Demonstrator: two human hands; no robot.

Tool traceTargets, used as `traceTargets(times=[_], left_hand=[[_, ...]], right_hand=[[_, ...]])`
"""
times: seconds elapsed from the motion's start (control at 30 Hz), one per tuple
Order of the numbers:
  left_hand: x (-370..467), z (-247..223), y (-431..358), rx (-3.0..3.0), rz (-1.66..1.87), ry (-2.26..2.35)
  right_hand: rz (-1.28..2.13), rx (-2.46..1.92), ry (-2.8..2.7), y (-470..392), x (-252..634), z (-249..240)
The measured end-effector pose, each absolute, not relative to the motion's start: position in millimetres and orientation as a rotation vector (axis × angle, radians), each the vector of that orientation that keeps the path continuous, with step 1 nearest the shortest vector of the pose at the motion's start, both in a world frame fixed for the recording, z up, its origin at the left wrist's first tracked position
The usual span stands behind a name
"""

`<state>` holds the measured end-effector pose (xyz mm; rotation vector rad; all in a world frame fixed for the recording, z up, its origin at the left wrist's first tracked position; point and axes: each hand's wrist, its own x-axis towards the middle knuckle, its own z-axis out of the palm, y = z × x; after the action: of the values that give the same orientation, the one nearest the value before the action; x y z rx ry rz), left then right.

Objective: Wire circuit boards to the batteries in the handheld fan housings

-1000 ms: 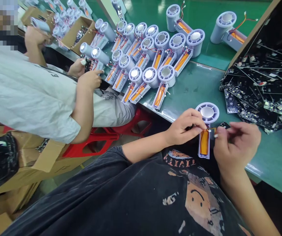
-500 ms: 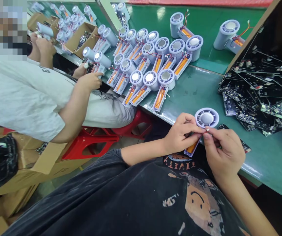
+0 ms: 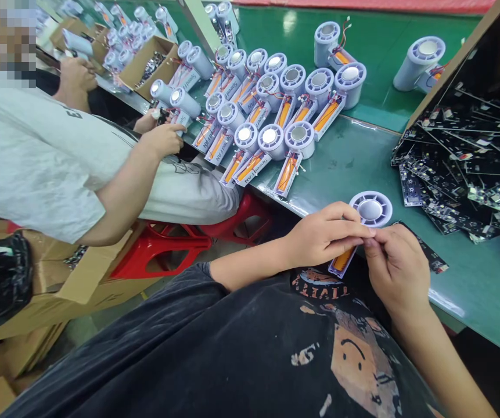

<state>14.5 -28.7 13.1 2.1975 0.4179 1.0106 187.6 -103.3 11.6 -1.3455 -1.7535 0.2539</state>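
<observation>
A light purple handheld fan [image 3: 370,209] with a silver round centre stands at the table edge before me, its open handle [image 3: 341,262] showing an orange battery. My left hand [image 3: 330,232] is closed over the handle, fingertips pinched together. Against those fingertips, my right hand [image 3: 398,261] pinches with thumb and forefinger at the fan's neck. A small white connector lay there a moment ago; the fingers now hide it, and what the left fingertips hold is also hidden. Beside my right hand lies a black circuit board [image 3: 428,252] on the table.
Several similar fans [image 3: 299,134] stand grouped on the green table [image 3: 337,168]. At right, a carton [image 3: 454,64] spills black circuit boards [image 3: 450,191]. A co-worker's hand [image 3: 162,139] holds a fan at left. Red stools [image 3: 162,249] and an open carton [image 3: 84,278] are below.
My fingertips have closed together, covering the white connector that showed between them. My right forefinger has come over it, and the view has shifted slightly. More of the nearby circuit board shows.
</observation>
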Motion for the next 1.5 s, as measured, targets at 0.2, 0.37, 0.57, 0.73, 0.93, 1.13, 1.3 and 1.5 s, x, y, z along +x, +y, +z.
traceTargets(times=[0.2,0.37,0.57,0.73,0.93,1.13,1.3,1.5], left_hand=[[21.4,8.4,-27.9,2.023,1.103,0.527],[26.2,6.6,-30.9,1.730,1.085,0.610],[24.0,7.4,-33.0,1.550,0.952,0.558],[19.5,8.3,-43.7,1.103,0.844,0.492],[11.1,18.3,-49.7,0.828,0.783,0.672],[2.6,16.8,-48.9,0.953,0.697,0.668],[1.2,21.4,-53.7,1.270,0.693,0.716],[-0.1,31.0,-58.4,1.680,0.658,0.788]], right_hand=[[0.297,-1.390,-1.664,-104.8,187.9,15.0],[0.243,-1.428,-1.576,-108.2,181.0,13.8],[0.202,-1.410,-1.504,-107.3,178.9,10.9],[0.046,-1.343,-1.594,-105.6,178.7,14.8],[-0.067,-1.301,-1.685,-106.7,178.0,11.1],[-0.112,-1.309,-1.781,-109.3,178.7,6.6],[-0.152,-1.346,-1.839,-110.8,175.4,13.7],[-0.136,-1.404,-1.880,-111.3,172.4,23.5]])
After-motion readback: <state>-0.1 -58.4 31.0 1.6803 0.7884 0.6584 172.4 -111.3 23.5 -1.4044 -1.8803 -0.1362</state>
